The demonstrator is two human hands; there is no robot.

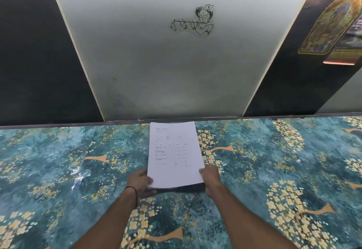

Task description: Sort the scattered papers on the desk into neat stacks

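In the head view, one stack of papers (174, 154) sat in the middle of the frame. Its long side ran from the bottom of the picture up toward the top, leaning a little to the left at the far end. The far short edge pointed at the wall, and the near short edge pointed back at the person. The top sheet was white with small lines of print on it, and the print was too small to read. Only one stack was in sight, and no loose sheets lay anywhere else.

The stack was on the desk (274, 160), which had a blue-green cover with yellow flowers and gold tree shapes. The far end of the stack was near the back edge of the desk. The near end looked lifted a little, with a dark shadow under it.

There were two hands. The left hand (140, 182) held the near left corner, with the thumb on top of the paper and the fingers under it. Its grip was closed on the stack. A thin black band (133, 193) went around the left wrist. The right hand (210, 177) held the near right corner the same way, thumb on top, grip closed on the stack.

Behind the desk stood a pale panel (176, 62) with one black line drawing (194, 20) stuck on it. At the upper right of the frame was one bright picture (331, 23) on a dark wall.
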